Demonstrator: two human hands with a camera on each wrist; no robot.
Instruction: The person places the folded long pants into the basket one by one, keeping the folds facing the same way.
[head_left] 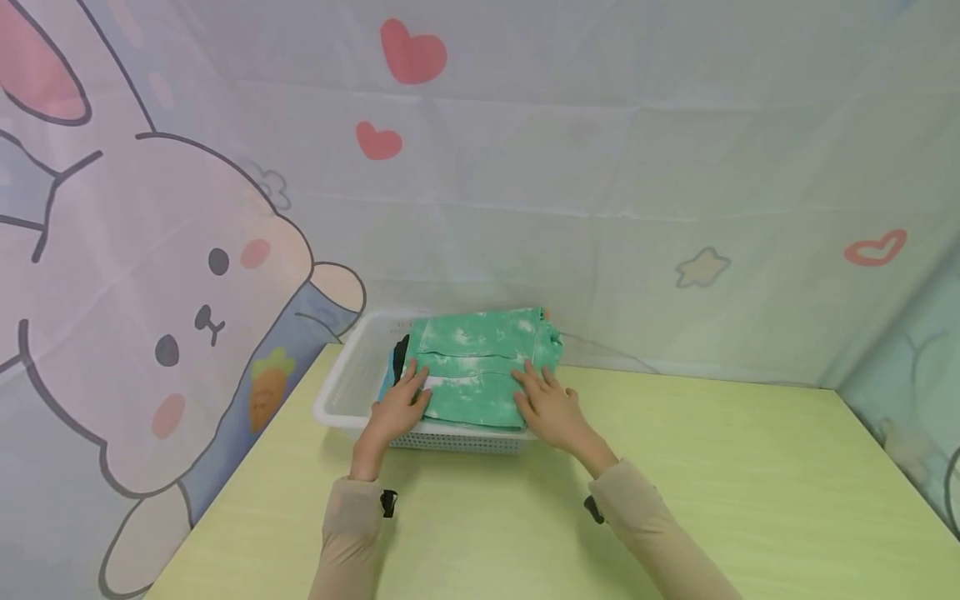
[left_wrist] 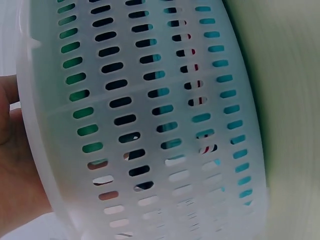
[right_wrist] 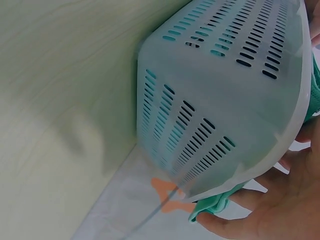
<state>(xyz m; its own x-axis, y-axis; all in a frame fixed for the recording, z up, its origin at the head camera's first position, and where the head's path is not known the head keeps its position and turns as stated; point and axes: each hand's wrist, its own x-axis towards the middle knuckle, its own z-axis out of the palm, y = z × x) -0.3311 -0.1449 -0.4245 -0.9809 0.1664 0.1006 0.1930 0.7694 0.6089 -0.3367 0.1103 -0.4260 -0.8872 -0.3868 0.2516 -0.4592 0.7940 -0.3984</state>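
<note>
A folded green garment [head_left: 472, 400] with white tie-dye blotches lies on top in a white plastic basket [head_left: 337, 396], bulging past its right end. My left hand [head_left: 397, 410] rests on the garment's near left corner, fingers extended. On its right side, my right hand [head_left: 553, 412] lies with fingers spread and touching the cloth. Beneath the garment, black cloth [head_left: 401, 354] and blue cloth [head_left: 387, 375] show at the left. In the left wrist view, dark and blue fabric is visible through the slots of the basket wall [left_wrist: 55, 120]. Green cloth [right_wrist: 217, 202] hangs over the rim in the right wrist view.
The basket stands on a yellow-green table [head_left: 720, 483], near its back edge. Behind it hangs a pale backdrop [head_left: 525, 167] printed with a cartoon rabbit and hearts. A dark cable [head_left: 951, 492] runs along the far right edge of view.
</note>
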